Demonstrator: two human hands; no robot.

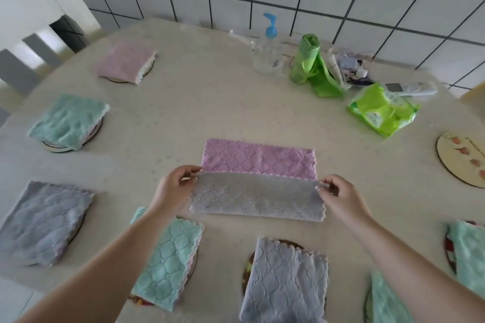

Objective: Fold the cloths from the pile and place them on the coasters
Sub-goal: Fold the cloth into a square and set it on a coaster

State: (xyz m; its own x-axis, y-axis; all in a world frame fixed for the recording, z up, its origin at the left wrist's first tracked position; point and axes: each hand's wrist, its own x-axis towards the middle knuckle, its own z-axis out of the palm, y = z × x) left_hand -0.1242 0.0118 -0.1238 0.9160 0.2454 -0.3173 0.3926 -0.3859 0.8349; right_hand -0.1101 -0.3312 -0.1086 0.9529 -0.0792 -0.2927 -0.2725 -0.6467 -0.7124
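Note:
A cloth with a pink face and a grey back (258, 178) lies at the table's middle, its near half folded up so the grey side shows over the pink. My left hand (174, 186) pinches its left corner and my right hand (338, 194) pinches its right corner. Folded cloths lie on coasters around me: pink (126, 61), teal (69, 120), grey (42, 223), teal (168, 257), grey (286, 280), teal (469, 257). A bare round coaster (462, 158) sits at the right edge.
At the back of the table (210, 92) stand a clear pump bottle (266, 47), a green bag roll (308, 60), a green wipes pack (380, 110), a remote (412, 88) and small clutter. A white chair (34, 21) is at far left. Tiled wall behind.

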